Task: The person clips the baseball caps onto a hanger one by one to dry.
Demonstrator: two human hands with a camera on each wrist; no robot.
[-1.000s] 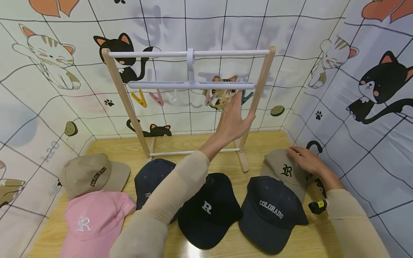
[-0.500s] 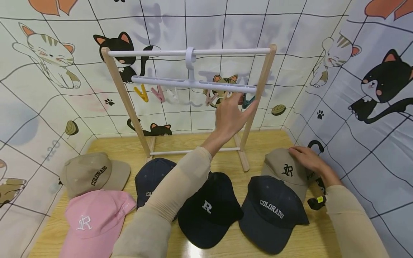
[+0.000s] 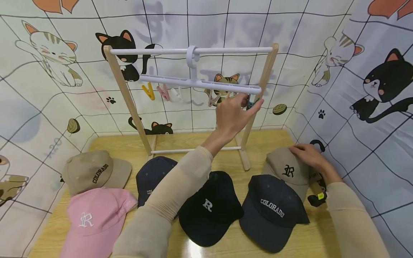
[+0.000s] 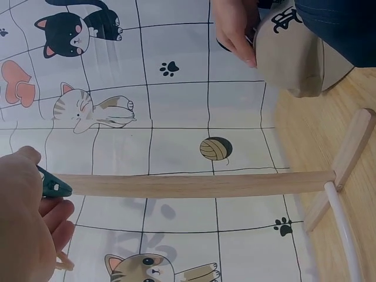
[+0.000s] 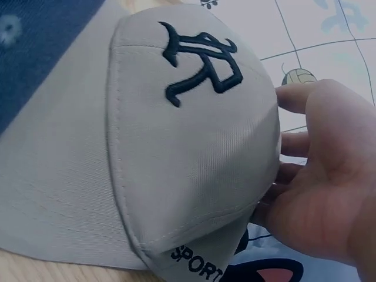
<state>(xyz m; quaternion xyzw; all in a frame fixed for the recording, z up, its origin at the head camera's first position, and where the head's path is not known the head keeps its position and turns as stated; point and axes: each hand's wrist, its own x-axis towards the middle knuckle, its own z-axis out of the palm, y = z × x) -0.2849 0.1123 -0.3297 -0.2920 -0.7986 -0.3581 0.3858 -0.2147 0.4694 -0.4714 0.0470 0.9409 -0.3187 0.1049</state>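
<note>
My left hand [image 3: 233, 116] is raised to the right end of a white clip hanger [image 3: 195, 83]. Its thumb and fingers pinch a teal clothespin [image 4: 54, 185], clearest in the left wrist view. A pale orange clothespin beside it is mostly hidden by that hand. Yellow [image 3: 148, 91], pink [image 3: 163, 92] and white [image 3: 177, 94] clothespins hang along the left half; another pink clothespin [image 3: 212, 98] is right of centre. At the right, my right hand [image 3: 308, 157] holds the crown of a beige cap [image 5: 194, 141] with a dark R; some fingertips are hidden behind it.
The hanger hooks over a wooden rack [image 3: 271, 71] on the table [image 3: 222, 240]. A navy COLORADO cap [image 3: 274, 211] overlaps the beige cap's brim. Black [image 3: 211, 208], navy [image 3: 153, 175], pink [image 3: 96, 218] and beige COLORADO [image 3: 93, 172] caps lie leftward. Cat-printed cloth walls enclose the back and sides.
The hanger has tilted, its left end up and its right end down, and shifted slightly right. My left hand has moved from beside the teal clothespin to pinching it. The right hand stays on the cap.
</note>
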